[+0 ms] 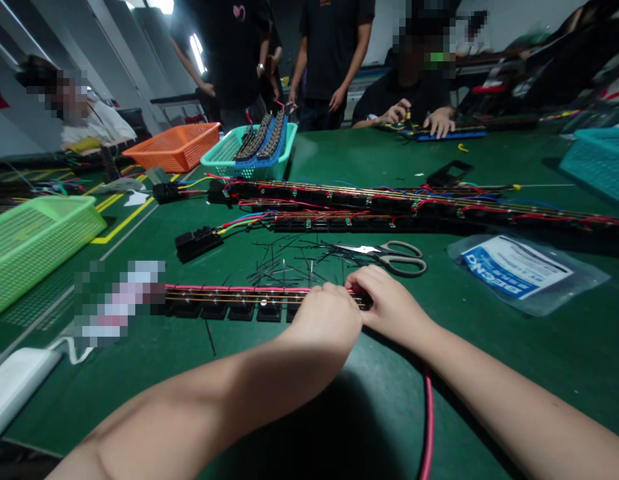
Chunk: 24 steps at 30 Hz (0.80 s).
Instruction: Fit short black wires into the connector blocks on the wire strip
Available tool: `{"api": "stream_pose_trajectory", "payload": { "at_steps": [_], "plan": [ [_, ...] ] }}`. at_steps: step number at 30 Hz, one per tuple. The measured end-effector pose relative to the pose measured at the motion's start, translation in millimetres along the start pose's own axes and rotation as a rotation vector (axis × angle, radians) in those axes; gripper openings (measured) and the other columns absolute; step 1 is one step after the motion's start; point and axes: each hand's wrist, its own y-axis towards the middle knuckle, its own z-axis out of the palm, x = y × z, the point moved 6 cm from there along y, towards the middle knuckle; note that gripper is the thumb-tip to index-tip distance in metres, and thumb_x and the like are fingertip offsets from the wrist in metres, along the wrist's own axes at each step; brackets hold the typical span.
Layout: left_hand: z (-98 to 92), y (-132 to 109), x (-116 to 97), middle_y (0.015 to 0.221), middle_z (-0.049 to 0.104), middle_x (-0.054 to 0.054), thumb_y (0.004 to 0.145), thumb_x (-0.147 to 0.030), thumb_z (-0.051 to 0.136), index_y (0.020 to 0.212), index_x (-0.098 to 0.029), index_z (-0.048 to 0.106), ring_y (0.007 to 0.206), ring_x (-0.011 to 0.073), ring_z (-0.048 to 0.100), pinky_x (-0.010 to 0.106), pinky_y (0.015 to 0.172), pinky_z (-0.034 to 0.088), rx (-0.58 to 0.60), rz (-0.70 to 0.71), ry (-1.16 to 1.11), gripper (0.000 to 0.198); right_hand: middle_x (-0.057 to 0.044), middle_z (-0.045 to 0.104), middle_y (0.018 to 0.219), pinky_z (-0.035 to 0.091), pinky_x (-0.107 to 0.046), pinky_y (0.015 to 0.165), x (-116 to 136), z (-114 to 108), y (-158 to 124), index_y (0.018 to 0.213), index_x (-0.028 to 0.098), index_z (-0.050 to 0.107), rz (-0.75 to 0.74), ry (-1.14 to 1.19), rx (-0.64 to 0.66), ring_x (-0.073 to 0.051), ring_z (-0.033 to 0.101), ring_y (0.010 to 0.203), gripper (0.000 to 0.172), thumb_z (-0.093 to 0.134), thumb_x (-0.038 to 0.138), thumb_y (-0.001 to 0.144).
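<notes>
A wired strip of black blocks (242, 310), with copper-coloured rods and a red wire along it, lies across the green table in front of me. My left hand (326, 313) is closed over its right part; the fingertips are hidden, so what they grip does not show. At the strip's right end, my right hand (382, 300) has thumb and fingers closed around it. Thin black cable ties (279, 267) are scattered just behind the strip. Scissors (389, 257) with grey handles lie behind my right hand, blades pointing left.
Longer wired strips (349, 200) stretch across the table behind, with a black connector (198, 243) at left. A plastic bag (526, 270) lies right. Green (39, 233), orange (174, 147) and turquoise (224, 160) baskets stand around. A red cable (428, 427) runs beneath my right arm. People are beyond.
</notes>
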Motion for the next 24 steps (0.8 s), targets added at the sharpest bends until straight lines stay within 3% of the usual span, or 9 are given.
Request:
{"api": "stream_pose_trajectory", "payload": {
  "at_steps": [4, 7, 8, 11, 14, 20, 24],
  "plan": [
    [6.9, 0, -8, 0.102, 0.069, 0.020, 0.094, -0.008, 0.039, 0.123, 0.001, 0.060, 0.094, 0.0237, 0.068, 0.032, 0.075, 0.054, -0.131, -0.043, 0.047, 0.037, -0.007, 0.063, 0.091, 0.048, -0.034, 0.075, 3, -16, 7, 0.092, 0.019, 0.058, -0.014, 0.088, 0.206, -0.022, 0.057, 0.085, 0.018, 0.063, 0.029, 0.078],
    [17.1, -3, -11, 0.115, 0.067, 0.026, 0.095, -0.016, 0.043, 0.127, 0.003, 0.058, 0.105, 0.0289, 0.067, 0.036, 0.083, 0.055, -0.322, -0.071, 0.139, 0.040, -0.007, 0.067, 0.094, 0.050, -0.033, 0.075, -15, -33, 11, 0.100, 0.018, 0.062, 0.027, 0.133, 0.403, -0.020, 0.061, 0.083, 0.029, 0.054, 0.042, 0.087],
    [21.5, -5, -13, 0.116, 0.067, 0.026, 0.094, -0.016, 0.046, 0.126, 0.003, 0.059, 0.107, 0.0297, 0.067, 0.036, 0.084, 0.055, -0.384, -0.065, 0.172, 0.040, -0.007, 0.068, 0.095, 0.051, -0.033, 0.076, -28, -39, 14, 0.099, 0.019, 0.064, 0.060, 0.097, 0.411, -0.020, 0.062, 0.084, 0.029, 0.049, 0.042, 0.089],
    [32.5, -11, -15, 0.119, 0.067, 0.024, 0.094, -0.023, 0.048, 0.128, -0.001, 0.059, 0.108, 0.0298, 0.067, 0.039, 0.090, 0.054, -0.560, -0.052, 0.236, 0.042, -0.011, 0.069, 0.098, 0.050, -0.036, 0.079, -79, -59, 24, 0.100, 0.017, 0.065, 0.228, -0.143, 0.247, -0.023, 0.064, 0.088, 0.030, 0.048, 0.037, 0.087],
    [41.0, -13, -16, 0.117, 0.069, 0.022, 0.094, -0.024, 0.049, 0.126, -0.003, 0.062, 0.108, 0.0283, 0.067, 0.038, 0.092, 0.054, -0.640, -0.058, 0.270, 0.041, -0.013, 0.070, 0.091, 0.051, -0.037, 0.074, -114, -56, 27, 0.093, 0.015, 0.068, 0.271, -0.215, 0.259, -0.027, 0.065, 0.082, 0.027, 0.058, 0.036, 0.078],
    [42.4, -14, -19, 0.113, 0.071, 0.022, 0.091, -0.019, 0.047, 0.119, -0.002, 0.066, 0.104, 0.0267, 0.069, 0.039, 0.090, 0.057, -0.777, -0.068, 0.296, 0.038, -0.011, 0.071, 0.096, 0.051, -0.035, 0.079, -130, -50, 22, 0.096, 0.019, 0.069, 0.240, -0.250, 0.251, -0.025, 0.066, 0.087, 0.027, 0.058, 0.036, 0.078],
    [35.6, -19, -18, 0.112, 0.072, 0.018, 0.087, -0.012, 0.046, 0.115, -0.003, 0.069, 0.101, 0.0223, 0.070, 0.033, 0.092, 0.057, -0.847, -0.019, 0.268, 0.037, -0.011, 0.070, 0.094, 0.052, -0.035, 0.073, -138, -58, 17, 0.097, 0.019, 0.063, 0.280, -0.259, 0.214, -0.025, 0.066, 0.082, 0.026, 0.059, 0.031, 0.074]
  ]
}}
